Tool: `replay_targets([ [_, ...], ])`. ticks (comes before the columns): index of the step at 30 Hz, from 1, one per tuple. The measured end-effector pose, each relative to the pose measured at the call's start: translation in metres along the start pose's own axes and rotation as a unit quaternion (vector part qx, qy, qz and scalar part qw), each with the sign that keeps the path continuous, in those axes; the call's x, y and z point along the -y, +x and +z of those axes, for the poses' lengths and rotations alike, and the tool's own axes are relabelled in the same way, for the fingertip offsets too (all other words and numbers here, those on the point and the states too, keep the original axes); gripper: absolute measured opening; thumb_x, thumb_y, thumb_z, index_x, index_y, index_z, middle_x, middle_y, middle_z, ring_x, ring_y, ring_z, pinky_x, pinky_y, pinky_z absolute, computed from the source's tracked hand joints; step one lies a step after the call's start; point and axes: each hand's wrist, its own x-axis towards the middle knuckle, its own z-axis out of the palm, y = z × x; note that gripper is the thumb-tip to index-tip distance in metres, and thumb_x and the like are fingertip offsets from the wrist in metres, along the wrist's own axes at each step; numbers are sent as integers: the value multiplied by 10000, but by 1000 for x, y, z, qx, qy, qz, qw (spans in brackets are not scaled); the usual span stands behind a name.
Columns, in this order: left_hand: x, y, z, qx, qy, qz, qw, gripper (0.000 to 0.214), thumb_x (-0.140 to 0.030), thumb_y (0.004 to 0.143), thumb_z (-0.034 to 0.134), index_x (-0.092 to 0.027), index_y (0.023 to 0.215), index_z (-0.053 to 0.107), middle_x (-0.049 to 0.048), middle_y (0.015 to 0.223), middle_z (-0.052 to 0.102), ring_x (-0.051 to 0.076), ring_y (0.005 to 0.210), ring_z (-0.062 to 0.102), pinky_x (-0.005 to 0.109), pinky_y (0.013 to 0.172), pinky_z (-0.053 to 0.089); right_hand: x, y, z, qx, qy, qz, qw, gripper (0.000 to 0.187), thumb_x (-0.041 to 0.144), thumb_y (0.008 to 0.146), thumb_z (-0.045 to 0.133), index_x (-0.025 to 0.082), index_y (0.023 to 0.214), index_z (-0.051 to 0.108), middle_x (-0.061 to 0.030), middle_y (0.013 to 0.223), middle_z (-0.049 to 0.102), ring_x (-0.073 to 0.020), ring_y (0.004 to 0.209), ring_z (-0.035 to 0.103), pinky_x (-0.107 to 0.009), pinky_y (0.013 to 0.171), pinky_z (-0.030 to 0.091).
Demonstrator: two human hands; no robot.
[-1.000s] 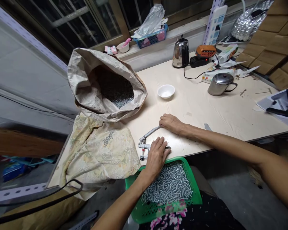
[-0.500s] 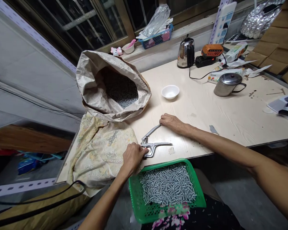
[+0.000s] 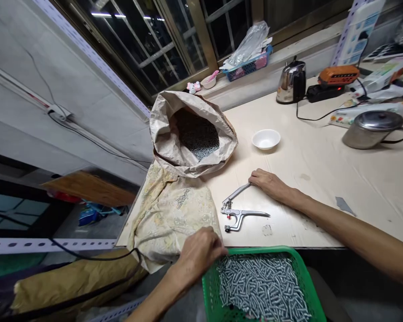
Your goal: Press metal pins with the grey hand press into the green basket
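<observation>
Two hands flank pliers [image 3: 241,213] on table [image 3: 322,179]. Right hand [image 3: 272,184] nearer: lies flat, unclenched, fingertips touching upper handle tip. Tool's long axis runs from that hand left and bodyward. Left hand [image 3: 199,256] curled, short of tool, at green basket [image 3: 208,286] rim; contents cannot tell.

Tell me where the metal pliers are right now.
In the head view, the metal pliers lie on the table near its front edge, right of the flowered cloth, just beyond the green basket; the right hand touches their upper handle.
</observation>
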Motion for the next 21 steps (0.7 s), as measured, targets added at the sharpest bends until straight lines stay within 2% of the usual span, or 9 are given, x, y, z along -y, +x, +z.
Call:
replay_targets([
  [2, 28, 13, -3, -70, 56, -87, 992, 221, -298, 891, 542, -182, 759, 675, 87, 884, 692, 213, 816, 641, 271, 625, 367, 1, 0, 1, -2, -1, 2, 1000, 265, 76, 953, 360, 177, 827, 569, -66, 858, 557, -184, 817, 467, -276, 682, 370],
  [4, 59, 38, -7, -135, 74, -178, 972, 296, -334, 939, 465, -165, 806, 668, 110, 916, 697, 226, 850, 645, 275, 629, 357, 3, 0, 1, -4, -3, 4, 1000, 263, 61, 945, 363, 181, 834, 570, -67, 859, 560, -187, 818, 469, -276, 678, 371],
  [6, 83, 65, -10, -159, 62, -243, 955, 330, -363, 949, 444, -150, 825, 664, 129, 946, 702, 236, 877, 650, 280, 642, 355, 3, 0, 3, -4, -7, 6, 1000, 264, 49, 938, 368, 184, 834, 570, -65, 856, 561, -187, 818, 470, -276, 676, 371],
  [8, 99, 87, -9, -164, 48, -273, 947, 330, -384, 937, 463, -140, 854, 668, 146, 961, 704, 254, 901, 652, 286, 651, 359, 3, 0, 4, -3, -14, 10, 1000, 262, 43, 934, 373, 182, 830, 570, -63, 853, 561, -187, 818, 473, -277, 680, 371],
  [12, 109, 108, -3, -159, 44, -281, 945, 237, -285, 895, 506, -122, 903, 679, 172, 963, 702, 281, 909, 652, 297, 654, 376, 3, 1, 5, -2, -22, 15, 1000, 253, 47, 932, 385, 182, 841, 578, -63, 866, 568, -187, 827, 480, -281, 682, 366],
  [17, 110, 107, 2, -152, 63, -231, 959, 244, -134, 864, 438, -123, 870, 681, 184, 990, 678, 281, 945, 635, 315, 725, 416, 2, 1, 5, 3, -32, 19, 999, 249, 59, 936, 390, 183, 836, 581, -64, 878, 574, -186, 825, 475, -284, 673, 357],
  [21, 106, 102, -2, -164, 60, -179, 968, 259, -95, 847, 416, -116, 848, 674, 188, 1029, 666, 280, 1025, 608, 322, 806, 436, 0, 4, 4, 15, -40, 24, 999, 241, 60, 938, 401, 173, 830, 584, -63, 879, 573, -185, 831, 472, -284, 681, 353],
])
